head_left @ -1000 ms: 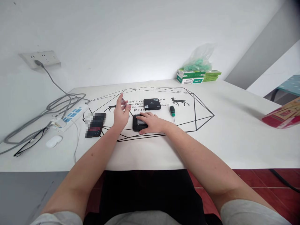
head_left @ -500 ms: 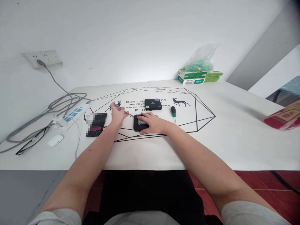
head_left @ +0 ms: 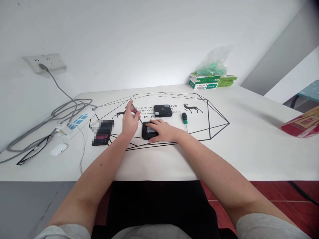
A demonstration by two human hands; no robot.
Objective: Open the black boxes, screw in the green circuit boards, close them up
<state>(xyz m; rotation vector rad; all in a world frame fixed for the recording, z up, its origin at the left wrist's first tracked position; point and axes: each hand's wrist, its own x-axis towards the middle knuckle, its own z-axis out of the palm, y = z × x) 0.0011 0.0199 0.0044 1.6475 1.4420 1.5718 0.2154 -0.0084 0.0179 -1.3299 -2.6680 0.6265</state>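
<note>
My left hand point(head_left: 131, 121) is closed round the clear reddish handle of a screwdriver point(head_left: 134, 108). The shaft slants down toward a small black box point(head_left: 145, 134) with a pale label on its upper face; I cannot tell whether the tip touches the box. Across the right part of that box lies my right hand point(head_left: 163, 130), fingers over the top and thumb at the near edge, holding it against the table. A second black box point(head_left: 162, 111) sits just behind. To the right rests a green-and-black screwdriver point(head_left: 184, 118), its shaft toward me.
On the left lie a phone point(head_left: 106, 131), a white earbud case point(head_left: 59, 149), glasses point(head_left: 35, 151) and a power strip point(head_left: 82, 121) with coiled grey cable. Green-and-white boxes point(head_left: 204, 79) and a plastic bag point(head_left: 214, 64) stand at the back. A red package point(head_left: 300, 126) sits far right.
My left hand has shifted right and away from me, and the screwdriver in it has swung to a steeper angle. My right hand and the black box under it stay put.
</note>
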